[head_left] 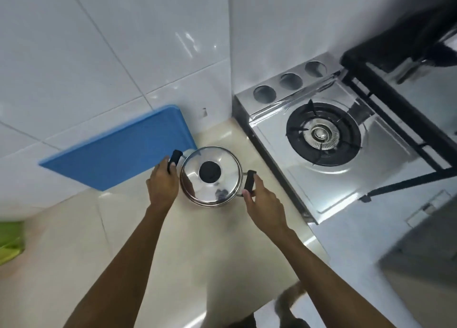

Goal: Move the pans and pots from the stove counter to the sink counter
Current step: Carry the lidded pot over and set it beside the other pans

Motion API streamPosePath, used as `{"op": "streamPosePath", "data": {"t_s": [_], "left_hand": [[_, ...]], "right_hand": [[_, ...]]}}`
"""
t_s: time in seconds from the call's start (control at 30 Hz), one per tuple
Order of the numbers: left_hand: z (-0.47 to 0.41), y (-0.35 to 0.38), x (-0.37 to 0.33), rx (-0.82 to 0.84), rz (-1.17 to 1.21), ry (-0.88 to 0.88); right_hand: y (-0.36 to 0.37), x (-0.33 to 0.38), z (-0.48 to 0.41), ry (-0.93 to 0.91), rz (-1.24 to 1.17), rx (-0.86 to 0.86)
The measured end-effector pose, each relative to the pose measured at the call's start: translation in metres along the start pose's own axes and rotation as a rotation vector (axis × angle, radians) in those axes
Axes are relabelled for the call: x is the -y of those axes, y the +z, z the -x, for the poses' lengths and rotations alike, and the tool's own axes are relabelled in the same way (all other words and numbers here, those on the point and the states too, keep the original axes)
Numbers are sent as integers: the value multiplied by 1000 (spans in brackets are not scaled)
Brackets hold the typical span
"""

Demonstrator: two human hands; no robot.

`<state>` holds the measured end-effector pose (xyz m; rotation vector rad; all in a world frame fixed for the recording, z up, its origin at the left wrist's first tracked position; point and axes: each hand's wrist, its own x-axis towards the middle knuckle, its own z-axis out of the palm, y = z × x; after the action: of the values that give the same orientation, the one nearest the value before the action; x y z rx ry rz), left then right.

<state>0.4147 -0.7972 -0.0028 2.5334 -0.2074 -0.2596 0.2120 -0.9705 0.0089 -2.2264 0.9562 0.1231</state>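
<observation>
A shiny steel pot (223, 181) with a lid and a black knob sits over the cream counter (128, 228), left of the stove. My left hand (163, 181) is wrapped around its black left handle. My right hand (263, 204) grips the black right handle, thumb over the top. I cannot tell whether the pot rests on the counter or is lifted.
A blue cutting board (118, 152) leans against the white tiled wall just behind the pot. The steel gas stove (333, 159) with one black burner is to the right, a dark rack (400, 110) beyond it. Something green (10, 241) is at the left edge.
</observation>
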Motion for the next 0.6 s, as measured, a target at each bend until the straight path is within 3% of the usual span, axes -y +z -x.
{"op": "streamPosePath", "data": {"t_s": [0.3, 0.6], "left_hand": [[-6, 6, 10, -25, 164, -152], [59, 10, 16, -20, 339, -369]], "right_hand": [[20, -13, -29, 50, -119, -75], [-17, -42, -65, -198, -46, -16]]}}
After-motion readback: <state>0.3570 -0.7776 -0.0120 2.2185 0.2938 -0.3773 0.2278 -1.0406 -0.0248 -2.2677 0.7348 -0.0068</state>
